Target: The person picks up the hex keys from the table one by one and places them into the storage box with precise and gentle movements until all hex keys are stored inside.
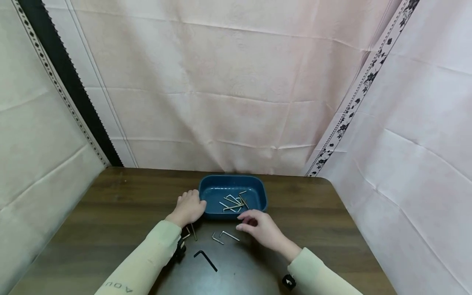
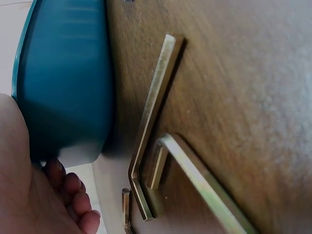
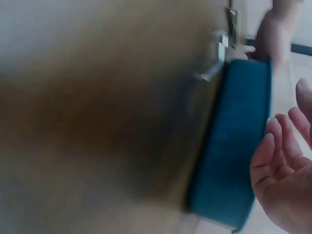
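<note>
A blue tray point(image 1: 214, 196) stands near the back of the table with several hex keys point(image 1: 233, 207) lying inside. My left hand point(image 1: 189, 207) grips its left end, thumb side at the rim and fingers curled by the corner in the left wrist view. Beside that hand, two brass-coloured hex keys point(image 2: 155, 100) lie on the wood, with the tip of another partly hidden. My right hand point(image 1: 264, 230) hovers at the tray's front right corner, fingers loosely bent and nothing visible between them. Two silver hex keys point(image 1: 230, 236) lie between the hands, just in front of the tray.
A black hex key point(image 1: 206, 261) lies nearer to me on the wooden table point(image 1: 306, 213). Pale cloth curtains point(image 1: 221, 123) hang behind the table and along both sides. The right wrist view is blurred.
</note>
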